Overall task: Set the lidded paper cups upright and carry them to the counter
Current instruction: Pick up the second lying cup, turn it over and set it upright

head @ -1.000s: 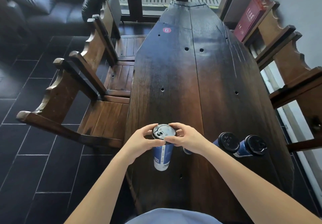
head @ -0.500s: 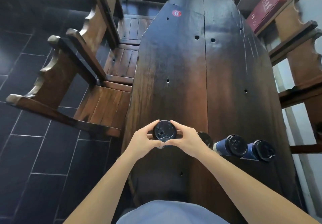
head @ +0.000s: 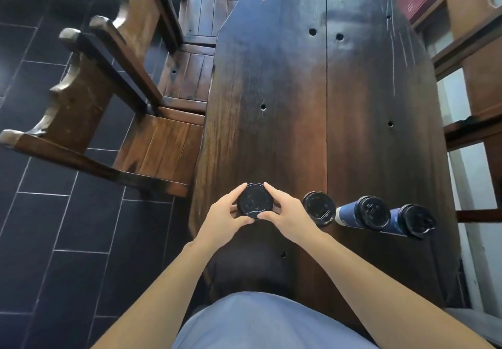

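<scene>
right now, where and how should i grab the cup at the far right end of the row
The far right cup seems to stand upright on the table, lid toward the camera. Wrap the blue wall just below the black lid, coming from its open right side; the neighbouring cup crowds its left. Both hands are busy, though.

Single head-worn wide-angle view, looking steeply down and forward along the dark wooden table (head: 285,104) toward 12 o'clock. Close above both hands; chairs (head: 152,142) at 10 o'clock, shelving (head: 467,50) at 2 o'clock.
</scene>
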